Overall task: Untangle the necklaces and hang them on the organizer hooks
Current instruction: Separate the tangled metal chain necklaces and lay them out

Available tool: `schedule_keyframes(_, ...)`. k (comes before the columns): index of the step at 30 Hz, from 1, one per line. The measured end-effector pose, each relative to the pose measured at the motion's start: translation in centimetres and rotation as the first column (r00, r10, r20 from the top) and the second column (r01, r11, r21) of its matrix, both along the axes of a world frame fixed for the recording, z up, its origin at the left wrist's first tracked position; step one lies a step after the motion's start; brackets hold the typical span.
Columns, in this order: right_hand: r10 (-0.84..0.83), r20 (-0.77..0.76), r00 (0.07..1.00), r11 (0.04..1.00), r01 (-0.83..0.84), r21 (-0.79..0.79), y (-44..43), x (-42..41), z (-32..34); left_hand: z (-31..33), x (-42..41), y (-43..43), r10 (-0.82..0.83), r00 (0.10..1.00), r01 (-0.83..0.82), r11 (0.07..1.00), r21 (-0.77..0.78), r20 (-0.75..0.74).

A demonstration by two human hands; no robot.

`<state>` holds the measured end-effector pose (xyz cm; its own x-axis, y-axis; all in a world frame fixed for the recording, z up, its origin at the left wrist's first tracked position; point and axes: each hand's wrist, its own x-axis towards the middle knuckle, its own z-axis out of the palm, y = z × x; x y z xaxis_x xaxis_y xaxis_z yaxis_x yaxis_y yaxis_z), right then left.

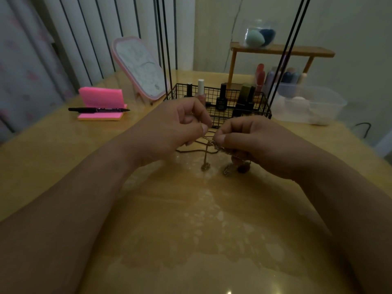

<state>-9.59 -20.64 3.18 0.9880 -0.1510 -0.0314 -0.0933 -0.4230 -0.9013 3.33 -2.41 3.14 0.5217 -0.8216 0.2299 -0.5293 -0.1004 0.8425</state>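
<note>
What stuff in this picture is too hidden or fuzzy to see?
All in the head view:
- How many chains there are: they bunch under the right hand.
- Where they tangle: fingers of the left hand and right hand cover it.
- The hooks: the black rods run off the top edge.
- Labels on the bottles in the basket: too small and dim.

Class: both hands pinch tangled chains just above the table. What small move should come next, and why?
Probably draw the hands slightly apart to loosen the tangle. The left hand and right hand pinch the chain close together, its ends dangle in loops towards the table, and a black cord lies just behind, so no strand looks free yet.
</note>
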Motion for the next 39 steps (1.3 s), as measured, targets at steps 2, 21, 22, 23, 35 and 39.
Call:
schedule_keyframes(2,0.014,0.004,1.0,1.0,-0.014,-0.019,0.0,-0.1,0.1,0.1,0.0,0.0,-0.005,1.0,0.005,1.0,-0.013,0.009)
schedule_keyframes(21,-0.041,0.112,0.993,0.965,0.011,0.263,-0.2,0.2,0.0,-0.2,-0.3,-0.2,-0.047,0.999,0.048,0.998,0.045,-0.002)
schedule_keyframes(22,-0.039,0.117,0.992,0.965,0.007,0.264,-0.2,0.2,0.0,-0.2,-0.2,-0.2,-0.042,0.999,0.042,0.998,0.036,0.01)
schedule_keyframes(23,-0.04,0.121,0.992,0.964,0.007,0.264,-0.3,0.2,0.0,-0.2,-0.2,-0.2,-0.041,0.999,0.04,0.999,0.032,0.02)
schedule_keyframes(35,-0.058,0.069,0.996,0.988,0.048,0.148,0.1,0.3,0.0,-0.7,-0.1,-0.5,0.022,0.987,-0.008,0.996,-0.089,0.16)
schedule_keyframes(39,-0.099,0.126,0.987,0.992,0.088,0.088,0.1,0.3,-0.1,-0.4,-0.5,-0.4,0.055,0.98,-0.033,0.993,-0.116,0.191)
